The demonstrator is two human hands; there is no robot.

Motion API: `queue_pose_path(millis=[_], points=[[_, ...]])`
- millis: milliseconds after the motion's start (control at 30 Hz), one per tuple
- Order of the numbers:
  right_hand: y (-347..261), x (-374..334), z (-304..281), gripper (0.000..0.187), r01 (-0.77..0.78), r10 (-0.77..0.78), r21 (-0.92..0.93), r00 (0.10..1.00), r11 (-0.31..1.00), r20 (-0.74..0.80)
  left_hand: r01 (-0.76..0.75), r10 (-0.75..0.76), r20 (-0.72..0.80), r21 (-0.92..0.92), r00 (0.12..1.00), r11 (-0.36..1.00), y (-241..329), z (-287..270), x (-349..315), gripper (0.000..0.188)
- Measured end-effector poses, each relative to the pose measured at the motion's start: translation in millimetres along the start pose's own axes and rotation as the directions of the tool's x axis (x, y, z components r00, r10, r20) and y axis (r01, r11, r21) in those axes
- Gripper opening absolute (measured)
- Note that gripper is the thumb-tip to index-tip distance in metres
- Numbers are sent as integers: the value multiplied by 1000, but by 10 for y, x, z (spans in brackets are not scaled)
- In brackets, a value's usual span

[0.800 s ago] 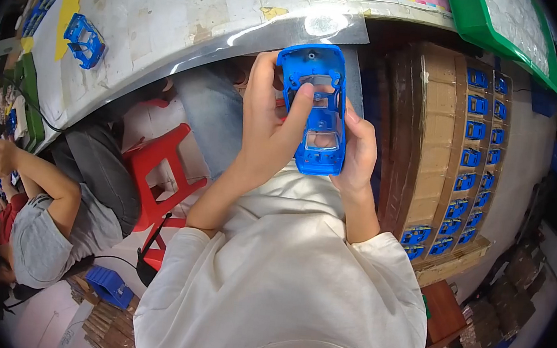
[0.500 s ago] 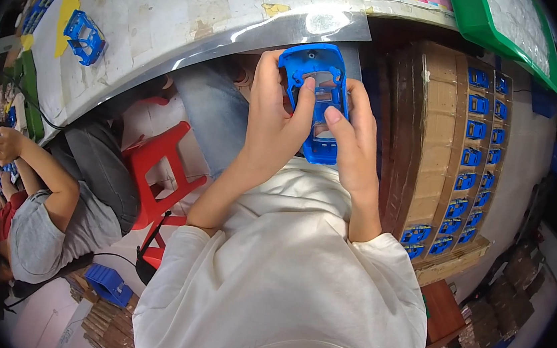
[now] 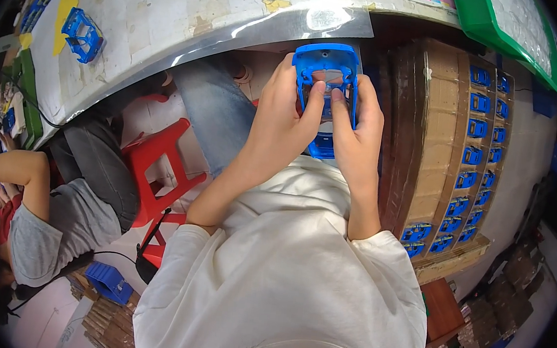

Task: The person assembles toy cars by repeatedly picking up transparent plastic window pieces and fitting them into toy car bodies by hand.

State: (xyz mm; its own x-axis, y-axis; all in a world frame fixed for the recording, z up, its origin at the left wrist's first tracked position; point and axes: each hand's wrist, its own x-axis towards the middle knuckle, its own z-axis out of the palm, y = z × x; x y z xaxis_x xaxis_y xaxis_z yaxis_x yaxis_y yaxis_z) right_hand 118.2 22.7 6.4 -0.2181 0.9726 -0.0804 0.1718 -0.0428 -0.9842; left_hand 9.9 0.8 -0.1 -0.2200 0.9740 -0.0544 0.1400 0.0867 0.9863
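Where the white table (image 3: 151,34) spreads at left, one small blue shell (image 3: 82,36) lies. Left hand (image 3: 285,109): forearm slanting up and inward, thumb on the blue car body (image 3: 327,105), gripped between both hands near the table's edge. Right hand (image 3: 358,131): forearm steeper, thumb near the other, fingers round the right side.

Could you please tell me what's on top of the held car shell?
The left hand and right hand have their thumbs over the blue shell; the surface beneath is hidden.

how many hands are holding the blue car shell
2: the left hand on the left side of the blue car shell, the right hand on its right. Parts of both are hidden behind it.
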Motion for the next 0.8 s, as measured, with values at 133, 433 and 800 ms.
queue_pose_path(millis=[133, 433, 800], points=[[-1, -2, -1, 5, 21, -21, -27, 1000, 999, -10, -89, 91, -33, 59, 995, 994, -61, 11, 8, 13], [-23, 2, 17, 4, 22, -24, -62, 999, 998, -27, -43, 43, -22, -14, 999, 999, -44, 9, 2, 15], [-22, 1, 21, 4, 46, -50, -92, 998, 995, -41, -30, 29, -35, -52, 999, 998, -20, 32, 5, 17]])
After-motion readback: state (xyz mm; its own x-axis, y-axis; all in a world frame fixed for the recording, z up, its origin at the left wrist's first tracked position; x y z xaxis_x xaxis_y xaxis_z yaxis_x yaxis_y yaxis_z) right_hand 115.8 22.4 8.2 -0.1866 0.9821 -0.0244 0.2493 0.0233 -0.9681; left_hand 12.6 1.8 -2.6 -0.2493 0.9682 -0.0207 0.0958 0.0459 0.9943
